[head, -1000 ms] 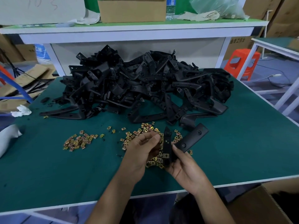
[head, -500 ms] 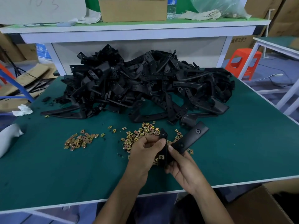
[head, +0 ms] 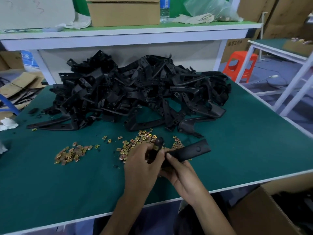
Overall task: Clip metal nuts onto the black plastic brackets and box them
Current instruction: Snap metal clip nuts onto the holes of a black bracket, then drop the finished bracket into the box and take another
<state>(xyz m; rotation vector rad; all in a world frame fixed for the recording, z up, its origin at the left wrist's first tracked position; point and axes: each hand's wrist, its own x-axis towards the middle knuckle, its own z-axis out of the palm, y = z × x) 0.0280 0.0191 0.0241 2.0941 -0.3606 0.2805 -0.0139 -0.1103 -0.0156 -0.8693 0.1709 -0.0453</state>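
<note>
Hands: left hand (head: 144, 165) pinches bracket (head: 193, 150) tip; right hand (head: 183, 177) grips its bend.
Bracket: likely light, stiff; hold by bend.
Nuts (head: 144, 140): tiny, beside bracket.

Green-topped table (head: 237, 150) with a white edge fills the lower frame. Across its upper middle, a big tangled heap of black plastic brackets (head: 135, 92) sprawls nearly from the left side to the right. Just below the heap, gold-coloured metal nuts (head: 144, 139) are scattered at centre. A second, tighter cluster (head: 71, 154) lies lower left, with a few strays between the two. One lone nut (head: 34, 129) sits by the heap's left tip, near small black scraps (head: 33, 110). Along the top of the frame runs the rear bench (head: 211, 28), also green-topped, carrying a cardboard box (head: 125, 13), a water bottle (head: 164, 9), crumpled cloths (head: 193, 18) and a clear plastic bag (head: 208, 6).
</note>
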